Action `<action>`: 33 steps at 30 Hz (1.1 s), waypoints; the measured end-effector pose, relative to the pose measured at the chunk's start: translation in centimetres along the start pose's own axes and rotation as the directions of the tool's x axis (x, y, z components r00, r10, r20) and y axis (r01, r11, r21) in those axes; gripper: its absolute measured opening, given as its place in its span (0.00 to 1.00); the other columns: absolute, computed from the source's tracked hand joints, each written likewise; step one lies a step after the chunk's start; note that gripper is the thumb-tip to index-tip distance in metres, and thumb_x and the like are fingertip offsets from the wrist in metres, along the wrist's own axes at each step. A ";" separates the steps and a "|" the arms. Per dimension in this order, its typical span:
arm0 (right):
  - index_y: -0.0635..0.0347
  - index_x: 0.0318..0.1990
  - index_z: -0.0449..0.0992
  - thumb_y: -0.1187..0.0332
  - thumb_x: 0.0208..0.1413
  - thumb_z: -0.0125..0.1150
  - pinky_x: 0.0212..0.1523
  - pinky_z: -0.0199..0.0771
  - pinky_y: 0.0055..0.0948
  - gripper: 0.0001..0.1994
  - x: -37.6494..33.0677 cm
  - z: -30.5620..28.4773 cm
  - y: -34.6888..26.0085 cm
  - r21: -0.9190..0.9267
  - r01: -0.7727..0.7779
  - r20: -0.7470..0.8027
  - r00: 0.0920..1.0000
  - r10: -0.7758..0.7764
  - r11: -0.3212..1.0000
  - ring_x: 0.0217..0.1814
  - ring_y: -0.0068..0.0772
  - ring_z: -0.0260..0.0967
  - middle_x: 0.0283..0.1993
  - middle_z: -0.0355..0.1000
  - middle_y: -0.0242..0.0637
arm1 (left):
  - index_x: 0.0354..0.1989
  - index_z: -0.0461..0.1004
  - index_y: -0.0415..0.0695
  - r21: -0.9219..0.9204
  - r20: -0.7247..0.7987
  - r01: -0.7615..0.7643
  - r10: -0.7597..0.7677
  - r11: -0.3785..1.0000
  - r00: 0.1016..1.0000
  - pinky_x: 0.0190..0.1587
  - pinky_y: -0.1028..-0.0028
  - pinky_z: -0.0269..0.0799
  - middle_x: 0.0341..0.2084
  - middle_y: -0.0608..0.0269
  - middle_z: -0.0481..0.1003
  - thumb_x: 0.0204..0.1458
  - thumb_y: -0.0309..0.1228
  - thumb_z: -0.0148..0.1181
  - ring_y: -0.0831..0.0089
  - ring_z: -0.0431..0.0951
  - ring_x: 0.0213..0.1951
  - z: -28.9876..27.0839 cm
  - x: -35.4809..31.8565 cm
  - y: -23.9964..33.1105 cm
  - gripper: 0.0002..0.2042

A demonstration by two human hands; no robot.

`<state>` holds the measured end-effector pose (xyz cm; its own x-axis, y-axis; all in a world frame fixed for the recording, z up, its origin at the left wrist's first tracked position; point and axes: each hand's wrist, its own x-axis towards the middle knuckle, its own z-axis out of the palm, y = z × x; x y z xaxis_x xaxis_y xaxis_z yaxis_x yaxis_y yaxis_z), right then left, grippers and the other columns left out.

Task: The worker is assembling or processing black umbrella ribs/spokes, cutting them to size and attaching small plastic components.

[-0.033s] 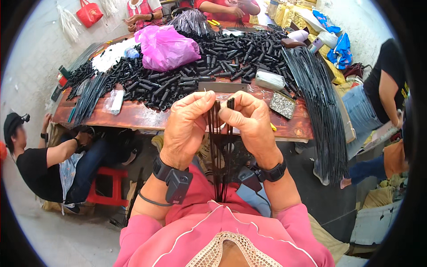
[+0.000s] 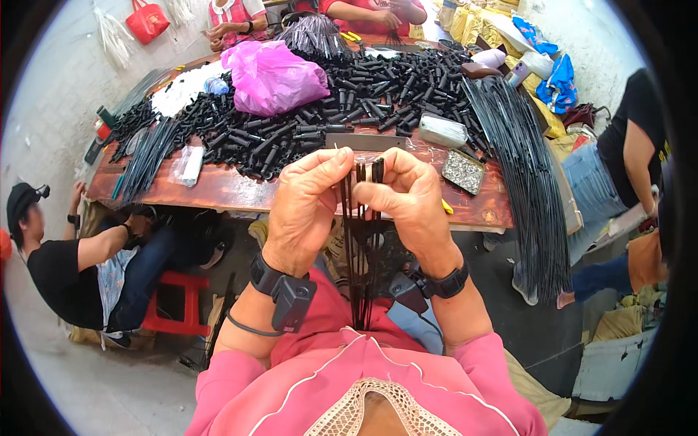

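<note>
A small assembly workshop, seen from the long wooden table (image 2: 218, 190) heaped with black plastic tubes (image 2: 378, 87) and bundles of thin black rods (image 2: 527, 174). Shown also by several workers seated close around it, one on a low red stool (image 2: 173, 305), by a bare concrete floor (image 2: 94, 385), and by a pink plastic bag (image 2: 273, 76) among the parts.

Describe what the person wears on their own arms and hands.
Both hands, the left hand and the right hand, are bare. The left wrist carries a black strap with a boxy black device and a thin dark band. The right wrist has a black watch-like band. Pink sleeves cover the upper arms.
</note>
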<state>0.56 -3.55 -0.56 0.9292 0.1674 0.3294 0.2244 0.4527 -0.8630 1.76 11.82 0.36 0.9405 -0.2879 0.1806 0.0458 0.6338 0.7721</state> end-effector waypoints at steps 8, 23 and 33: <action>0.66 0.39 0.74 0.75 0.53 0.68 0.25 0.68 0.16 0.10 0.1 0.6 0.1 -0.126 -0.033 -0.066 0.998 0.025 0.991 0.25 0.15 0.69 0.27 0.75 0.32 | 0.42 0.77 0.37 0.009 0.002 0.023 -0.023 1.000 1.000 0.43 0.76 0.72 0.36 0.62 0.79 0.60 0.30 0.58 0.78 0.77 0.37 -0.6 0.2 0.0 0.09; 0.65 0.29 0.80 0.70 0.57 0.66 0.23 0.64 0.17 0.08 -0.9 1.6 -0.4 -0.363 0.000 -0.115 0.992 -0.045 0.932 0.23 0.12 0.65 0.22 0.74 0.27 | 0.41 0.77 0.36 0.051 -0.064 -0.074 0.077 0.996 0.995 0.36 0.76 0.73 0.34 0.63 0.78 0.57 0.25 0.60 0.75 0.77 0.35 -0.5 -0.9 -0.8 0.07; 0.65 0.40 0.80 0.72 0.59 0.63 0.27 0.68 0.15 0.06 1.1 -0.1 1.1 -0.166 -0.052 -0.084 0.996 0.038 0.985 0.27 0.11 0.68 0.29 0.76 0.27 | 0.54 0.73 0.34 0.010 -0.071 0.003 -0.003 1.000 0.997 0.49 0.71 0.72 0.45 0.60 0.78 0.63 0.31 0.53 0.74 0.76 0.46 -1.7 0.5 -2.3 0.15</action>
<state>1.87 -2.92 -1.15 0.9586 0.1102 0.2625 0.2212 0.2921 -0.9304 2.68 11.42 -2.35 0.9619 -0.2379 0.1349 0.0454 0.6253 0.7791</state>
